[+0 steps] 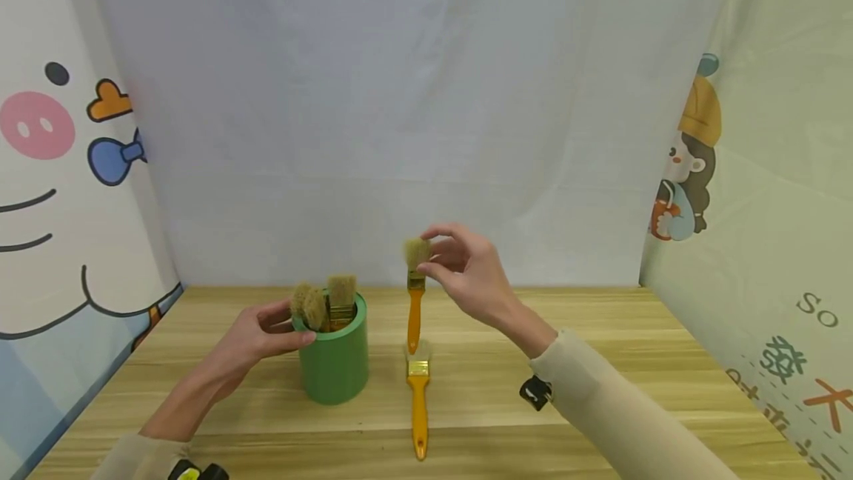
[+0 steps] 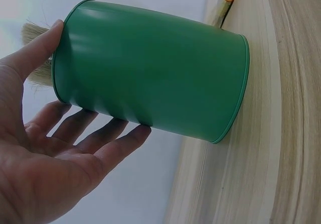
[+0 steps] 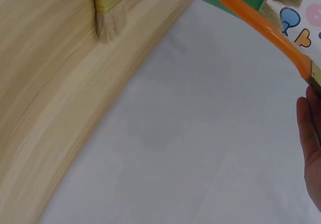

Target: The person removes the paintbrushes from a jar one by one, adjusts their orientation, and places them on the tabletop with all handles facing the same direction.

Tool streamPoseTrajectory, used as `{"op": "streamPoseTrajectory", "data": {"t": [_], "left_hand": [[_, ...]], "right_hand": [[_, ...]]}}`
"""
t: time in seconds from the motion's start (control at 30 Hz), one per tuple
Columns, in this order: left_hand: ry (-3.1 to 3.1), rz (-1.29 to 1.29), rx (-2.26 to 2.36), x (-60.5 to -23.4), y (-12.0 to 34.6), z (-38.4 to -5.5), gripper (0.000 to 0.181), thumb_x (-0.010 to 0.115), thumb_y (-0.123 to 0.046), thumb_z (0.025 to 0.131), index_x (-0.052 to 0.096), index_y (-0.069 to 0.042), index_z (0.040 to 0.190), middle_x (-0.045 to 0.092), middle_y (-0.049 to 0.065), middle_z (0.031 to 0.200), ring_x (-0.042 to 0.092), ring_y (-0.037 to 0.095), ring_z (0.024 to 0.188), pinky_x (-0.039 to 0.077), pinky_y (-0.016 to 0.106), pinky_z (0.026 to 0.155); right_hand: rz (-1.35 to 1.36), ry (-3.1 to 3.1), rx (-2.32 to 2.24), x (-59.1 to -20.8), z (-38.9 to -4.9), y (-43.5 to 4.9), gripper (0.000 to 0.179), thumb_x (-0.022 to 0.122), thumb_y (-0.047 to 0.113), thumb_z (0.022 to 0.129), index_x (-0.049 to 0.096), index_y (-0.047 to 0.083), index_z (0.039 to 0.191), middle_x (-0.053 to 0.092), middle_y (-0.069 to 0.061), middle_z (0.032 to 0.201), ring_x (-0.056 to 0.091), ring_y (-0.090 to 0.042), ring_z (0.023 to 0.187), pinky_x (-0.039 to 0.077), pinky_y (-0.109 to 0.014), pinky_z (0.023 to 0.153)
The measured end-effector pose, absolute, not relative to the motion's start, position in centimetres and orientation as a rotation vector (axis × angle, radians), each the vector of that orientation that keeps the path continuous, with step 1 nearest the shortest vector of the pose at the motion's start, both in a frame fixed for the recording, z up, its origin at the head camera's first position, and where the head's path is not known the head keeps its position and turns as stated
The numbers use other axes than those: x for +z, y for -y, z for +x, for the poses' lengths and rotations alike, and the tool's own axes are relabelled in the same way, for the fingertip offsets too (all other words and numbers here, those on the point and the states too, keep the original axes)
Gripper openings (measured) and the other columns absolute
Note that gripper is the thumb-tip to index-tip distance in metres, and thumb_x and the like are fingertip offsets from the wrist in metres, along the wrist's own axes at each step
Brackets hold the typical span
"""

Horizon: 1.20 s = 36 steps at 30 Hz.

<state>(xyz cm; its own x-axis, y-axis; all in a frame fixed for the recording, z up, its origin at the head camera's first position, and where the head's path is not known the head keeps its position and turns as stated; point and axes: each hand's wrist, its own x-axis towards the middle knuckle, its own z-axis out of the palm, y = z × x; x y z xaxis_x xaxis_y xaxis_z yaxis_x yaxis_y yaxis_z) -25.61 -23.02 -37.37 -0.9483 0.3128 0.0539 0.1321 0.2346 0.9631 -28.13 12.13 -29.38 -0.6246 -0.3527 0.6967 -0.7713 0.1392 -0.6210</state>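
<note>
A green cylindrical holder [image 1: 335, 369] stands upright on the table with several paintbrushes [image 1: 343, 293] inside, bristles up. My left hand [image 1: 256, 335] holds it from the left, the thumb at its rim and the fingers along its far side, as the left wrist view also shows. To the right of the holder, my right hand [image 1: 469, 272] pinches a paintbrush [image 1: 415, 310] near its bristles, so the orange handle hangs downward above the table. Below it, another paintbrush [image 1: 419, 406] lies flat, bristles pointing away from me and handle toward me.
The wood-grain table [image 1: 546, 421] ends at a pale cloth backdrop [image 1: 400, 110]. Printed cloths with cartoon figures hang along the left side [image 1: 60, 243] and the right side [image 1: 766, 243].
</note>
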Motion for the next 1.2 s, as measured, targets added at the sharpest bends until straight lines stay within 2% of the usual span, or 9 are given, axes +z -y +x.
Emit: {"op": "streamPoseTrajectory", "data": {"t": [0.43, 0.63, 0.83, 0.93, 1.1, 1.2], "left_hand": [[-2.341, 0.437, 1.808, -37.4, 23.1, -25.7, 0.084, 0.076, -0.025, 0.099, 0.031, 0.001, 0.164, 0.037, 0.03, 0.161, 0.036, 0.052, 0.147, 0.048, 0.057, 0.109], [-2.343, 0.435, 1.813, -37.3, 23.1, -25.7, 0.082, 0.076, -0.025, 0.099, 0.033, 0.001, 0.164, 0.039, 0.03, 0.161, 0.038, 0.051, 0.147, 0.047, 0.057, 0.109], [-2.352, 0.431, 1.803, -37.3, 23.1, -25.7, 0.083, 0.076, -0.025, 0.099, 0.032, 0.0, 0.164, 0.038, 0.029, 0.161, 0.038, 0.051, 0.146, 0.047, 0.057, 0.109], [-2.352, 0.425, 1.801, -37.3, 23.0, -25.7, 0.083, 0.076, -0.026, 0.099, 0.032, 0.0, 0.164, 0.038, 0.029, 0.161, 0.038, 0.051, 0.147, 0.047, 0.057, 0.109], [-2.347, 0.424, 1.8, -37.2, 23.0, -25.7, 0.083, 0.076, -0.026, 0.099, 0.032, 0.0, 0.164, 0.038, 0.03, 0.161, 0.038, 0.051, 0.147, 0.047, 0.058, 0.11], [-2.348, 0.427, 1.797, -37.2, 23.0, -25.7, 0.083, 0.076, -0.026, 0.099, 0.032, 0.001, 0.164, 0.038, 0.03, 0.162, 0.037, 0.051, 0.147, 0.045, 0.059, 0.11]], "right_hand": [[0.931, 2.218, 1.51, -33.3, -28.0, -15.5, 0.036, 0.078, -0.006, 0.092, 0.068, 0.003, 0.126, 0.076, -0.016, 0.107, 0.077, -0.027, 0.09, 0.063, -0.035, 0.081], [0.834, 2.325, 1.605, -34.9, -28.3, -16.9, 0.035, 0.076, -0.005, 0.094, 0.067, 0.001, 0.128, 0.075, -0.019, 0.111, 0.077, -0.03, 0.09, 0.063, -0.044, 0.08], [0.766, 2.405, 1.688, -36.7, -28.7, -18.1, 0.035, 0.076, -0.003, 0.095, 0.066, -0.002, 0.129, 0.073, -0.021, 0.109, 0.076, -0.035, 0.088, 0.064, -0.036, 0.076], [0.734, 2.429, 1.73, -37.4, -28.8, -18.3, 0.037, 0.077, -0.003, 0.094, 0.065, -0.004, 0.129, 0.073, -0.022, 0.107, 0.076, -0.036, 0.087, 0.064, -0.04, 0.076], [0.691, 2.465, 1.797, -38.6, -28.9, -18.5, 0.041, 0.078, -0.005, 0.092, 0.064, -0.009, 0.131, 0.073, -0.021, 0.105, 0.076, -0.033, 0.085, 0.062, -0.056, 0.08], [0.679, 2.466, 1.848, -39.2, -29.0, -18.7, 0.042, 0.077, -0.008, 0.092, 0.062, -0.011, 0.131, 0.072, -0.021, 0.102, 0.076, -0.033, 0.085, 0.06, -0.06, 0.081]]}}
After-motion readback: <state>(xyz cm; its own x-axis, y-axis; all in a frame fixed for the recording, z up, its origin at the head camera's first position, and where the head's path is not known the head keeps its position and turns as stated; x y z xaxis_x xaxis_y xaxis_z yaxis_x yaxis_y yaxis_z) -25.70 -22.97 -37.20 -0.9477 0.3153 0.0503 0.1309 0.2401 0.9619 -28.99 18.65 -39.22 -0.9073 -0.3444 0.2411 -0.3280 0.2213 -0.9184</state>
